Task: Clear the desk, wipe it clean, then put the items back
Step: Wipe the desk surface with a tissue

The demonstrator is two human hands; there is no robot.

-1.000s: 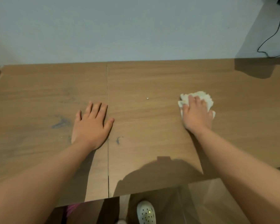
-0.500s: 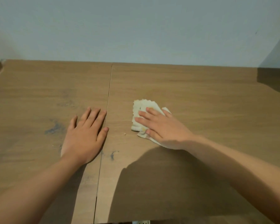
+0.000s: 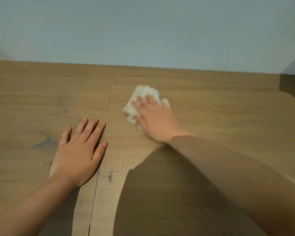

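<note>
While the left grip lies flat on the desk, the right grip, flat, presses a cloth.

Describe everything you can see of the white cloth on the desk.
The white cloth is crumpled and looks soft, perhaps a paper towel; blur hides its texture. It lies on the wooden desk, just right of the seam between the two panels. The right hand presses it with straight fingers, covering its near part; its far and left edges stick out.

White cloth, brown wood-grain desk, blue-grey smudges.
</note>
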